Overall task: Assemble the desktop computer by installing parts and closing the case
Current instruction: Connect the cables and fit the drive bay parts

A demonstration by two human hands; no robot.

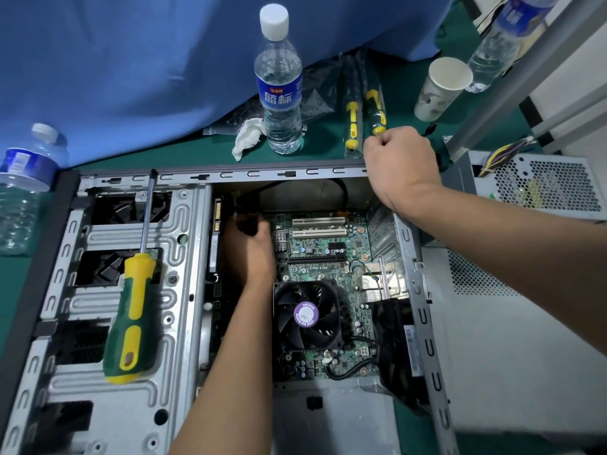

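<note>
Green matting covers the bench where the open case lies on its side, the motherboard bare within. Its left hand reaches deep inside and grips a black connector; the right hand, fingers curled, rests at the far rim. I judge the cable soft, the plug stiff and the pins fragile, so hold the plug body. A screwdriver lies on the drive cage.

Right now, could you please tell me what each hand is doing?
Left hand: inside the case, gripping a black connector.
Right hand: fingers curled at the case's far edge; what it holds cannot be told.
</note>
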